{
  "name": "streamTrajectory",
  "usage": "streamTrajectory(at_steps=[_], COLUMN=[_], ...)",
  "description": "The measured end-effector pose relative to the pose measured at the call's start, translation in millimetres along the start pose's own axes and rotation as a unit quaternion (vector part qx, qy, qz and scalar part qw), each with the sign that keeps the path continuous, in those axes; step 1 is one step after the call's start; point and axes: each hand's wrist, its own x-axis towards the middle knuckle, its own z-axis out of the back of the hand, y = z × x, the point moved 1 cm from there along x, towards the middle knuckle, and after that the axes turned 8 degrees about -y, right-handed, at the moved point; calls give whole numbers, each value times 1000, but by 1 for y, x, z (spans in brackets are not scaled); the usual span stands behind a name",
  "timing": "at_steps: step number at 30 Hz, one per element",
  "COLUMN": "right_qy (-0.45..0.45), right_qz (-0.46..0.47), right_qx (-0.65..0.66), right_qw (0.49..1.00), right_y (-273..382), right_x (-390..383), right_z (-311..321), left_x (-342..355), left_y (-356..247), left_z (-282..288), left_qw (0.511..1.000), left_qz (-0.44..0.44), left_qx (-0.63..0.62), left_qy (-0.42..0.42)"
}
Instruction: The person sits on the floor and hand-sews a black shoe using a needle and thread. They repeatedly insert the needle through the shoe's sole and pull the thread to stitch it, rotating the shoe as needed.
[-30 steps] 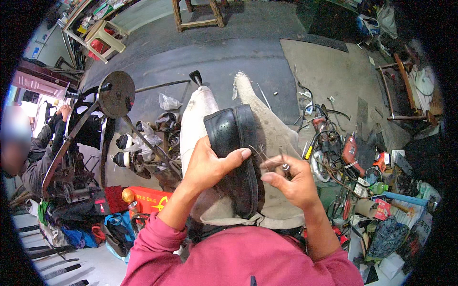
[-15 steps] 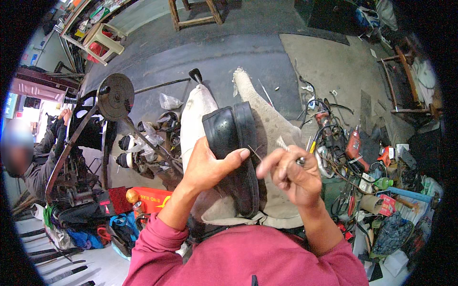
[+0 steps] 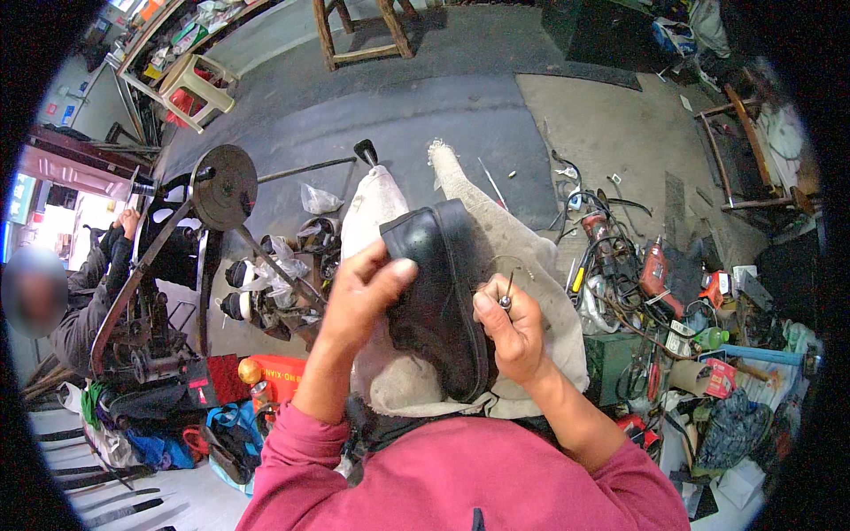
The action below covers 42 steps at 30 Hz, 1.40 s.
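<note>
A black leather shoe lies toe-down across my lap, on a pale stained apron. My left hand grips the shoe's left side, its thumb on the upper and its other fingers partly hidden. At the sole edge on the right, my right hand is closed round a small awl-like tool, whose thin metal shaft points up. Its handle is hidden in my palm. A thin thread loops above this hand, beside the sole.
A cast-iron machine with a round wheel stands at left, with a seated person beyond. Several shoes lie beside it. At right are a red power drill, cables and cluttered supplies. A wooden stool stands ahead.
My right hand has moved left and down to the sole edge, with the tool's shaft now pointing up. My left thumb has shifted from the sole edge onto the upper.
</note>
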Motion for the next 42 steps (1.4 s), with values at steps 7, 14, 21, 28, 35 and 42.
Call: streamTrajectory(at_steps=[7,14,21,28,35,42], right_qy=[-2,-36,-56,-34,-1,-5], right_qz=[36,20,-10,-9,8,50], right_qx=[-38,43,77,-180,-281,-257], right_qw=[999,998,995,983,960,965], right_y=[-6,-1,1,31,31,13], right_x=[2,-1,3,10,19,24], right_z=[-2,-1,-8,3,-11,-17], left_x=[16,55,113,100,101,103], left_y=[-7,2,39,81,75,77], left_z=[69,91,148,153,151,190], left_qw=[960,951,917,922,919,926], left_qz=[-40,-70,-31,-13,-8,23], left_qx=[-244,-278,-244,-251,-243,-230], left_qy=[-129,-119,-313,-293,-310,-299])
